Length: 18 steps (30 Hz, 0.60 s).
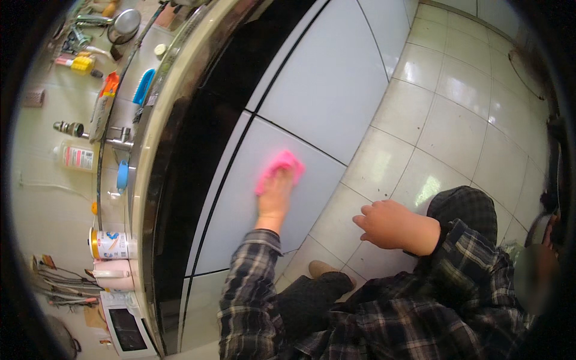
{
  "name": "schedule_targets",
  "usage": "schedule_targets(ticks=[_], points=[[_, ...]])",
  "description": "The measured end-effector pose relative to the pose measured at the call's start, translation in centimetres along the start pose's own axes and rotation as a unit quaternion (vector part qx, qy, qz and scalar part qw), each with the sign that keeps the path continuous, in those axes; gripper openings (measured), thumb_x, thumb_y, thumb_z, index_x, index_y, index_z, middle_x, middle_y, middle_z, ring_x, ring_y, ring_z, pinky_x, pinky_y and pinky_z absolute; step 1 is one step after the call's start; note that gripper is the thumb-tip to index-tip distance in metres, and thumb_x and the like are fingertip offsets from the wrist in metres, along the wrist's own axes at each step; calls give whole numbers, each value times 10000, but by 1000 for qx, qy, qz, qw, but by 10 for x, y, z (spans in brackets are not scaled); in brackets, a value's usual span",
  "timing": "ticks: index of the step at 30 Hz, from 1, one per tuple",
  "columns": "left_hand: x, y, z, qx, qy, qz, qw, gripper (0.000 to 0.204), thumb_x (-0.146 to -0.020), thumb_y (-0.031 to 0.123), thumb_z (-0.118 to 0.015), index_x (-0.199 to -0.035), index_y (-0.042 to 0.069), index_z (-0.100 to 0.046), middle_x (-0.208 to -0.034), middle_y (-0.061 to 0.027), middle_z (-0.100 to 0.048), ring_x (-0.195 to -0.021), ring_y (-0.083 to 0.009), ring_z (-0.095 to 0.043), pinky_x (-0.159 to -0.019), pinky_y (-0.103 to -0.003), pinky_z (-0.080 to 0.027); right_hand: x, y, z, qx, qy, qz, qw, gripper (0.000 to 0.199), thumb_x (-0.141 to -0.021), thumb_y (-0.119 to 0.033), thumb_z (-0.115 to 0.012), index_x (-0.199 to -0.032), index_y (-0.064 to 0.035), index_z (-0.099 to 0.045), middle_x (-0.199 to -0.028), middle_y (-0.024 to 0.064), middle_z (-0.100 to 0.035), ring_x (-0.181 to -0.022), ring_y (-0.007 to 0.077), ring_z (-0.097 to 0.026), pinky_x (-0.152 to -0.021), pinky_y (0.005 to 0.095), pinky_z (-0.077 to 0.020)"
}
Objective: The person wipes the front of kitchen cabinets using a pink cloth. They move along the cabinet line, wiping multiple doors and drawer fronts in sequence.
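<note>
A bright pink cloth (290, 165) lies bunched against the white cabinet door (318, 144). My left hand (276, 191) presses it to the panel, with its fingers partly covered by the cloth. My left arm, in a dark plaid sleeve, reaches up from the lower edge. Off to the right, my right hand (393, 225) hangs in the air in front of my bent knee, over the floor. Its fingers are loosely bent and a little apart, and nothing shows in them.
Black trim lines divide the cabinet panels, beside a glossy black strip (198, 126) and the counter edge (147, 174). Along the left stand a faucet (123, 141), a blue brush (144, 86), a can (111, 244), a pink pitcher (114, 274) and a white microwave (127, 324). Pale tiles (414, 102) cover the floor.
</note>
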<state>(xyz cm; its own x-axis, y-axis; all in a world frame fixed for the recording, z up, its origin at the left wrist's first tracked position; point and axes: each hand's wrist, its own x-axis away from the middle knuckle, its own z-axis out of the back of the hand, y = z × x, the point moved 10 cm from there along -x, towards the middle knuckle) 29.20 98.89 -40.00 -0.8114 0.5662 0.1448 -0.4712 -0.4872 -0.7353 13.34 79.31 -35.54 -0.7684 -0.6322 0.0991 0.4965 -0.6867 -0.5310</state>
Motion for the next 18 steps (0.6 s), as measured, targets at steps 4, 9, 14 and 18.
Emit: schedule_targets(ticks=[4, 9, 14, 18], points=[[44, 103, -80, -114, -22, -188, 975, 601, -903, 245, -449, -1480, 105, -355, -1557, 2, -303, -1470, -194, -170, -1196, -438, -84, -1, 5, 1, -10, -9, -18, 1000, 318, -864, -310, -669, -1011, -35, -605, -919, 137, -621, -870, 329, -632, -732, 424, -516], [29, 59, -39, -112, 33, -136, 984, 603, -902, 225, -454, -1487, 125, -351, -1562, -21, -298, -1476, -225, -156, -1196, -475, -47, -1, 10, -5, 0, -26, -29, 999, 333, -860, -323, -672, -1020, -37, -609, -917, 133, -621, -864, 320, -634, -725, 416, -516], [-6, -90, 102, -97, 136, 189, 968, 696, -867, 273, -530, -1512, 148, -299, -1582, -58, -257, -1455, -310, -203, -1126, -568, -133, 3, 7, -8, -1, -24, -20, 1000, 347, -858, -322, -673, -1049, -40, -609, -928, 119, -617, -883, 303, -627, -754, 397, -499], [-26, -79, 97, 7, 57, 241, 969, 693, -869, 259, -537, -1508, 133, -300, -1563, -50, -298, -1425, -270, -276, -1118, -570, -175, 3, 5, -5, -2, -13, -12, 1000, 341, -854, -312, -674, -1056, -44, -609, -932, 114, -615, -883, 302, -623, -777, 395, -485]])
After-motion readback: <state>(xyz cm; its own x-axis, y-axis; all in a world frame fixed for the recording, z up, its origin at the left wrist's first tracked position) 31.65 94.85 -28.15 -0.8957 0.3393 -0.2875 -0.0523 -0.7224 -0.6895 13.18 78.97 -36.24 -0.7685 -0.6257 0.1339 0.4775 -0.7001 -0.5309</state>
